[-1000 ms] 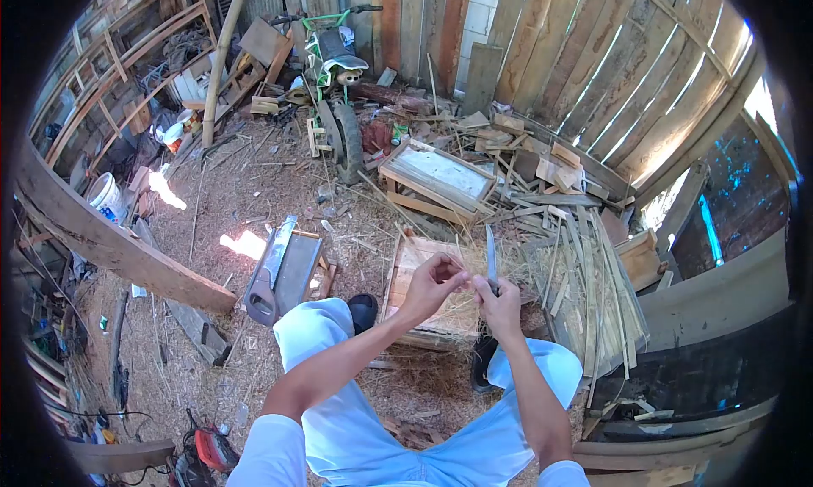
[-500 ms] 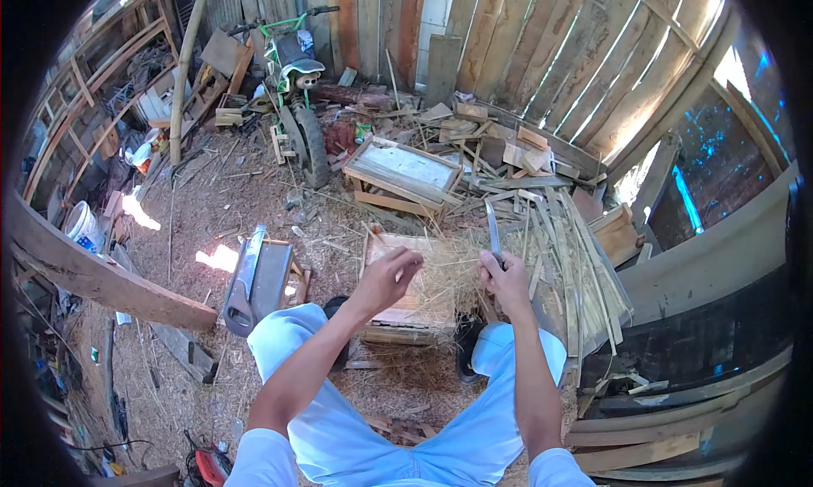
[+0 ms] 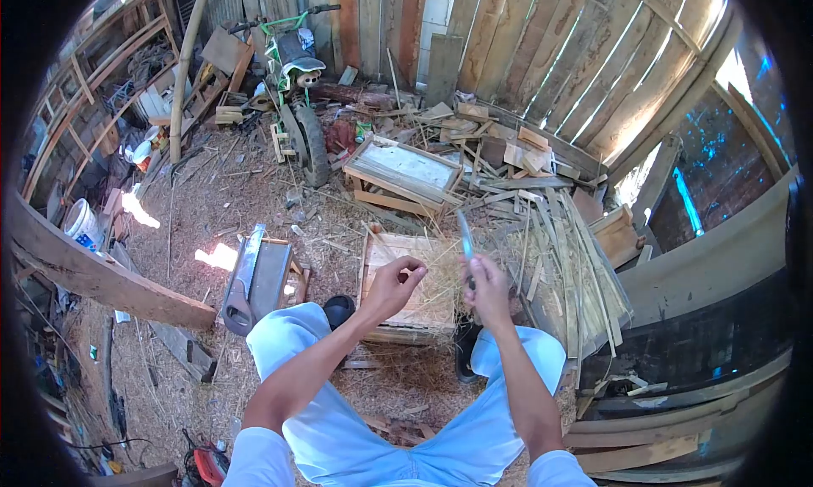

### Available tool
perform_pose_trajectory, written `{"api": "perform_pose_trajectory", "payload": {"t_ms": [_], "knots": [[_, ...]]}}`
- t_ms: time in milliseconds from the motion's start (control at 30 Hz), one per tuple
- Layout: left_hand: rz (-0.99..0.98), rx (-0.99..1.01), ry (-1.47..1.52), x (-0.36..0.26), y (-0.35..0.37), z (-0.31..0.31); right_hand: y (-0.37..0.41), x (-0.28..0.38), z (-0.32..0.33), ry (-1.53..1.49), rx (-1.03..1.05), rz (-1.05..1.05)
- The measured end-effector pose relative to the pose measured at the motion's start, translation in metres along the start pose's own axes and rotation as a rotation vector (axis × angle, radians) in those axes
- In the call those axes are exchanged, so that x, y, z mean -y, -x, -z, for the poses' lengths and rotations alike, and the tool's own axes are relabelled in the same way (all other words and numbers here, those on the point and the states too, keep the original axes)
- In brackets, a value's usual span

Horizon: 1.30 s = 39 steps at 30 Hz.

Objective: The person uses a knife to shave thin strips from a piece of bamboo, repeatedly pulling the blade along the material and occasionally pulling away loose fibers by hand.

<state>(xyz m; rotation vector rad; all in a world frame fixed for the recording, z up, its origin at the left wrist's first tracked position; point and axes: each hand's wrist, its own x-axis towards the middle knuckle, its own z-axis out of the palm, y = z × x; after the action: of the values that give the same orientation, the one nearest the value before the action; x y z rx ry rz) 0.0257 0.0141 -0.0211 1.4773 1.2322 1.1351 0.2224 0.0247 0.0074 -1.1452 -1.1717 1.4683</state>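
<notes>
Prob. woodworking shed/wkshp: plank wall [image 3: 542, 72], handsaw [image 3: 248, 271], wood offcuts [image 3: 500, 152] piled, shavings-strewn flr [image 3: 212, 199]

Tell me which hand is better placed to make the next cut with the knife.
Likely the right hand: it grips the knife, which points away from the body. The left hand, off to the side with its fingers curled, holds no visible tool.
</notes>
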Motion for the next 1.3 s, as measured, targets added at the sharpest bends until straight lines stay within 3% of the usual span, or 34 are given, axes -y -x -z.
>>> {"api": "perform_pose_trajectory", "payload": {"t_ms": [67, 167, 267, 500, 733, 933, 1000, 1067, 1133, 1200, 1300], "knots": [[0.073, 0.025, 0.041, -0.005, 0.001, 0.0, 0.003, -0.008, -0.01, 0.095, 0.042, 0.001], [0.099, 0.06, 0.076, -0.006, 0.003, -0.003, 0.01, -0.002, -0.025, -0.074, 0.236, -0.17], [0.055, 0.082, 0.195, -0.004, 0.004, -0.005, 0.002, -0.004, -0.017, -0.124, 0.343, -0.196], [0.082, 0.194, 0.061, -0.008, 0.004, 0.001, -0.001, 0.016, 0.007, -0.296, 0.209, -0.162], [0.084, 0.23, 0.025, -0.01, 0.005, 0.006, 0.004, 0.007, -0.001, -0.203, 0.348, -0.282], [0.047, 0.235, 0.018, -0.013, 0.006, 0.011, -0.008, 0.025, 0.034, -0.43, 0.151, -0.112], [0.027, 0.204, -0.002, -0.014, 0.007, 0.007, -0.004, 0.018, 0.028, -0.45, 0.161, -0.119], [0.012, 0.172, -0.025, -0.016, 0.007, 0.004, 0.005, 0.018, 0.014, -0.352, 0.346, -0.291], [-0.066, 0.162, -0.126, -0.018, 0.007, 0.004, 0.006, 0.017, 0.007, -0.283, 0.378, -0.265], [-0.081, 0.147, -0.183, -0.021, 0.008, 0.008, -0.001, 0.02, 0.018, -0.365, 0.208, -0.238], [-0.143, 0.117, -0.224, -0.026, 0.007, 0.011, -0.011, 0.023, 0.036, -0.453, 0.15, -0.148]]}}
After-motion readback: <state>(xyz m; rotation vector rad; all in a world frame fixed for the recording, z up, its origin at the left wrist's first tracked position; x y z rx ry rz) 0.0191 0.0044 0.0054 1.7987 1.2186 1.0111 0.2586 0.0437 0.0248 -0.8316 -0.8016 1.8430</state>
